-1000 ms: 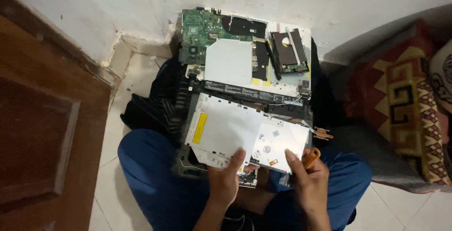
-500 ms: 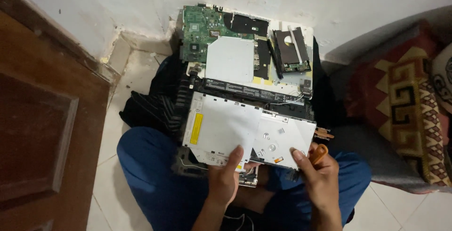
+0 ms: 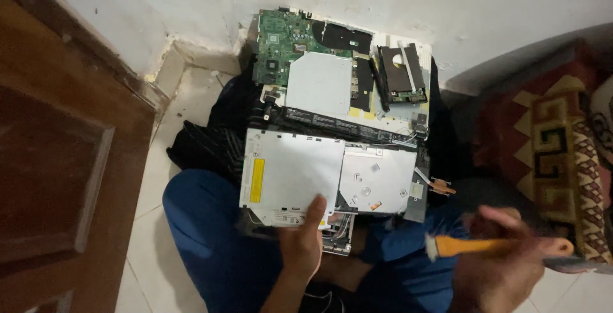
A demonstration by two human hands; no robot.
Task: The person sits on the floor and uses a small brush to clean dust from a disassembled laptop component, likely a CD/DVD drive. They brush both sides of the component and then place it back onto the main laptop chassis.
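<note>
A silver optical drive (image 3: 300, 172) with a yellow label lies on my lap over an opened laptop. My left hand (image 3: 303, 239) holds the drive's near edge, thumb on its top. My right hand (image 3: 504, 255), blurred, is off to the right of the drive and grips an orange-handled screwdriver (image 3: 498, 246) lying roughly level. Beyond the drive sits the laptop base (image 3: 408, 121) with a green motherboard (image 3: 278, 48), a silver plate (image 3: 319, 83) and a hard drive (image 3: 399, 74).
A brown wooden door (image 3: 57, 160) stands at the left. A white wall (image 3: 415, 0) runs along the back. A patterned red cushion (image 3: 555, 141) lies at the right. My legs in blue trousers (image 3: 211, 243) rest on the white tiled floor (image 3: 166, 134).
My right hand left the drive's near right corner and swung out to the right with the screwdriver. The left hand kept its hold on the drive.
</note>
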